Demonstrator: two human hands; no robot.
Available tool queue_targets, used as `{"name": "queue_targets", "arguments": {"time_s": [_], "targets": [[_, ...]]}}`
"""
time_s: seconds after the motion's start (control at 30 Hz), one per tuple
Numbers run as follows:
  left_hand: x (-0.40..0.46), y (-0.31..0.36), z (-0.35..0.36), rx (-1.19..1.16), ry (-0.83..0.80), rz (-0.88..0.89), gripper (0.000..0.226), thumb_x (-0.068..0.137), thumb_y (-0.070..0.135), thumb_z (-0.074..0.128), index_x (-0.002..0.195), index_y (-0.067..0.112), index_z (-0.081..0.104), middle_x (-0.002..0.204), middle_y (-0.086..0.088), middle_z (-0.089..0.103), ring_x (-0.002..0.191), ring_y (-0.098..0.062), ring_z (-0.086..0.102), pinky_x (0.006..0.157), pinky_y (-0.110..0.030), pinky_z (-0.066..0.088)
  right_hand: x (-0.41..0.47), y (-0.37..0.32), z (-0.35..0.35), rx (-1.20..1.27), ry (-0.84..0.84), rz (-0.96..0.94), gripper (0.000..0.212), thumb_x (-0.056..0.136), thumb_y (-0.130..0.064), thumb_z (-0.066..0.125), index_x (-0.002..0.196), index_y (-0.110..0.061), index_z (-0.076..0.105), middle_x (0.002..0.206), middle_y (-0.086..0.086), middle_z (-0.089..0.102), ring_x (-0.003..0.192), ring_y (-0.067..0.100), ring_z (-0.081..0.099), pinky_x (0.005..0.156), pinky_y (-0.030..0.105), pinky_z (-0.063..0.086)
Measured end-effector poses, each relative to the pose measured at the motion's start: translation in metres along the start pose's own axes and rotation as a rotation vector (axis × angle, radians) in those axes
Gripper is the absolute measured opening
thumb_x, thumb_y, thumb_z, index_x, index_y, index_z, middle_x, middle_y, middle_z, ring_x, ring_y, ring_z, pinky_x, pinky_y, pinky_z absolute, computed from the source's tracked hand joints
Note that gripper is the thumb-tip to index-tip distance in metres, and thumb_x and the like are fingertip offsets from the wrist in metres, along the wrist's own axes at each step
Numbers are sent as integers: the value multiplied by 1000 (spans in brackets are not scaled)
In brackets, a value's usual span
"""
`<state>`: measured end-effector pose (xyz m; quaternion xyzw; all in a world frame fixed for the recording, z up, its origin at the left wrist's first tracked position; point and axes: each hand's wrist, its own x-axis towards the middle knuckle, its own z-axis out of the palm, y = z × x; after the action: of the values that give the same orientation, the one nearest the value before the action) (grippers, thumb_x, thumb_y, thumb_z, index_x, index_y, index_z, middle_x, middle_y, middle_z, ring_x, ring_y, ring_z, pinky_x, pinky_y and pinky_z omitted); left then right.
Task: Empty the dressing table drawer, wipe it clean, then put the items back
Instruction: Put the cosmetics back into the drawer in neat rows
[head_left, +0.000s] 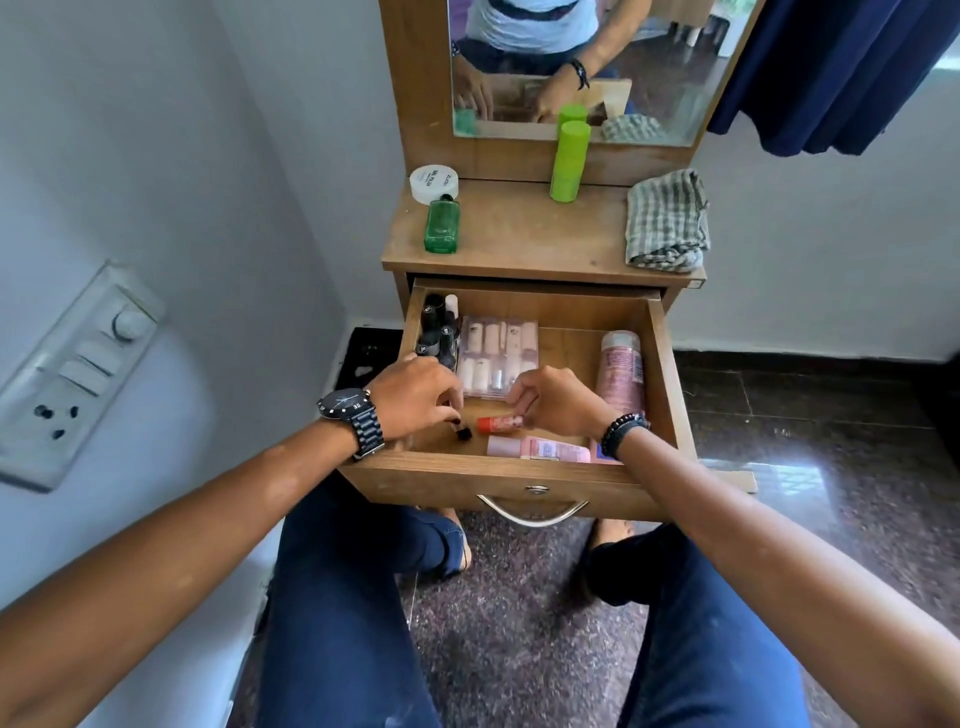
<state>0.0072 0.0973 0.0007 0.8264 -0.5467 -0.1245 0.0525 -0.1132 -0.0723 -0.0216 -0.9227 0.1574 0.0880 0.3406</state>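
The wooden drawer is pulled out under the dressing table top. Inside stand several dark nail polish bottles at the back left, with a clear packet of small tubes beside them and a pink bottle lying along the right wall. Near the front lie a red lip balm and a pale pink tube. My left hand pinches a small black-capped bottle at the drawer's front left. My right hand has its fingertips on the lip balm's right end.
On the table top are a green glass bottle, a white round jar, a tall lime-green container and a folded checked cloth. A mirror stands behind. A switchboard is on the left wall.
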Motion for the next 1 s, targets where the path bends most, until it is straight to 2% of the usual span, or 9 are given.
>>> {"name": "queue_targets", "arguments": {"time_s": [0.07, 0.23, 0.33, 0.47, 0.67, 0.87, 1.0], "targets": [[-1, -1, 1, 43, 16, -19, 14, 81, 37, 66, 84, 23, 66, 92, 8, 67, 93, -10, 56, 91, -26, 34, -1, 0, 2, -61, 3, -30, 21, 76, 8, 59, 92, -2, 69, 91, 10, 72, 90, 21, 67, 84, 26, 52], [1, -1, 1, 316, -134, 35, 15, 87, 33, 59, 80, 20, 56, 80, 4, 63, 76, -14, 56, 92, -31, 36, -1, 2, 6, -159, -15, -54, 24, 77, 9, 56, 94, -4, 67, 92, 9, 70, 90, 22, 64, 81, 26, 51], [4, 4, 0, 462, -170, 93, 8, 90, 22, 54, 91, 15, 58, 90, -3, 67, 87, -22, 62, 81, -30, 35, 1, -1, 7, -220, -15, -70, 21, 80, 5, 58, 97, -6, 66, 96, 9, 68, 92, 22, 62, 81, 28, 52], [11, 9, 4, 632, -200, 95, 20, 87, 4, 46, 97, 13, 60, 96, -5, 67, 92, -25, 64, 80, -34, 48, 3, -4, 10, -263, -9, -96, 19, 81, 6, 59, 92, -8, 66, 96, 9, 67, 91, 23, 62, 74, 26, 50], [18, 10, 7, 691, -221, 70, 17, 86, 5, 51, 94, 13, 63, 95, -4, 68, 88, -26, 66, 76, -37, 53, 4, -2, 11, -300, 45, -134, 20, 83, 1, 61, 99, -11, 67, 102, 8, 67, 95, 22, 61, 71, 19, 40], [21, 9, 6, 710, -213, 24, 20, 86, 4, 48, 89, 13, 65, 93, -4, 69, 87, -24, 67, 75, -35, 53, 9, -9, 12, -329, 105, -151, 22, 85, -4, 60, 103, -12, 69, 102, 12, 68, 92, 26, 64, 73, 26, 47], [22, 10, 7, 704, -201, 10, 23, 86, 1, 46, 91, 12, 66, 93, -3, 69, 88, -24, 66, 72, -32, 49, 12, -12, 14, -349, 142, -152, 24, 88, -2, 55, 104, -11, 69, 104, 12, 67, 90, 26, 65, 69, 24, 46]]}}
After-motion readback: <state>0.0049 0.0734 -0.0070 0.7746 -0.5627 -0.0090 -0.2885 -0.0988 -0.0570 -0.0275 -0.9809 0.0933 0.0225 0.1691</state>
